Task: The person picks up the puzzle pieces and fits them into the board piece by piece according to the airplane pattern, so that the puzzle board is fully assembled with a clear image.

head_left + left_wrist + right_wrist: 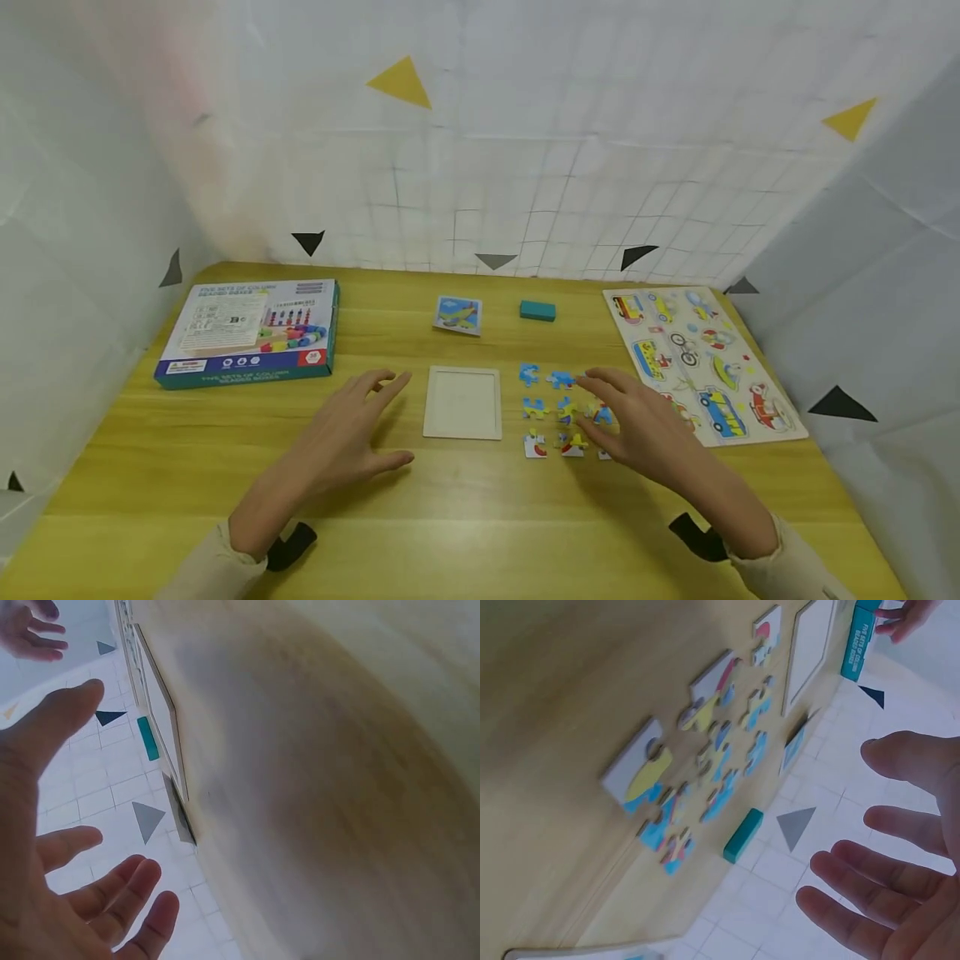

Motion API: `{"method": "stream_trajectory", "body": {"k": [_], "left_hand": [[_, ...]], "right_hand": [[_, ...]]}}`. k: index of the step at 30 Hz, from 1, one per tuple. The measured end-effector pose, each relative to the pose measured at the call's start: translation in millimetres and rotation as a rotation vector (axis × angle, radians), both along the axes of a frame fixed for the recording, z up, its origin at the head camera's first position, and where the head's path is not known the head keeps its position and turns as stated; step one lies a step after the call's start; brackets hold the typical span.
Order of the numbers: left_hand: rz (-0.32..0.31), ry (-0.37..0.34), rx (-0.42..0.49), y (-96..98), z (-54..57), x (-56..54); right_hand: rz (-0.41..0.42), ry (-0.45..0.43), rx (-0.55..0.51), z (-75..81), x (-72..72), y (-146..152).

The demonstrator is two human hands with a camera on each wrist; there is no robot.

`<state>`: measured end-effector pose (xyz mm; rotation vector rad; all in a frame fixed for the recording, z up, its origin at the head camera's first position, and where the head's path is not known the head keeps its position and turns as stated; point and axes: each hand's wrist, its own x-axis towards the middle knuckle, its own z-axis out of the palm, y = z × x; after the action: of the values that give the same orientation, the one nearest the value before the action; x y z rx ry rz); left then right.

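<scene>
Loose jigsaw pieces (566,410) lie in rough rows on the tabletop (480,517), just right of a shallow square tray (463,403). Both hands are open with fingers loosely spread and hold nothing, the right hand (643,425) above the rightmost pieces, the left hand (341,433) left of the tray. Beyond lie a picture card (458,315) and a teal block (537,311), between a flat box (247,333) and a vehicle board (705,367).

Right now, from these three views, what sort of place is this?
Probably a staged recording booth, not a lived-in room: white sheeting marked with yellow and dark triangles surrounds the back and sides of a wood-grain table, where small jigsaw pieces lie roughly in rows beside a square tray.
</scene>
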<state>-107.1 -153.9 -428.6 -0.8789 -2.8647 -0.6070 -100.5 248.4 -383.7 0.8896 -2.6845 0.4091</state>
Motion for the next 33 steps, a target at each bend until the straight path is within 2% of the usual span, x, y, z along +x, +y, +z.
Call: {"method": "stream_trajectory", "body": {"k": [12, 18, 23, 27, 33], "left_hand": [[-0.004, -0.104, 0.035, 22.0, -6.9, -22.5], [-0.006, -0.178, 0.055, 25.4, -10.0, -30.6], [-0.007, -0.187, 0.04, 27.1, -14.9, -39.8], [-0.033, -0.202, 0.037, 32.8, -16.4, -46.4], [-0.043, -0.24, 0.027, 38.3, -18.4, -52.0]], "right_hand": [[0.026, -0.036, 0.03, -2.1, -29.0, -20.7], [0.054, -0.065, 0.047, -6.5, -39.6, -33.5], [0.036, -0.114, 0.073, -9.7, -49.2, -45.1], [0.008, -0.179, 0.101, -14.8, -58.6, -46.2], [-0.015, -0.258, 0.112, -24.8, -74.0, -48.4]]}}
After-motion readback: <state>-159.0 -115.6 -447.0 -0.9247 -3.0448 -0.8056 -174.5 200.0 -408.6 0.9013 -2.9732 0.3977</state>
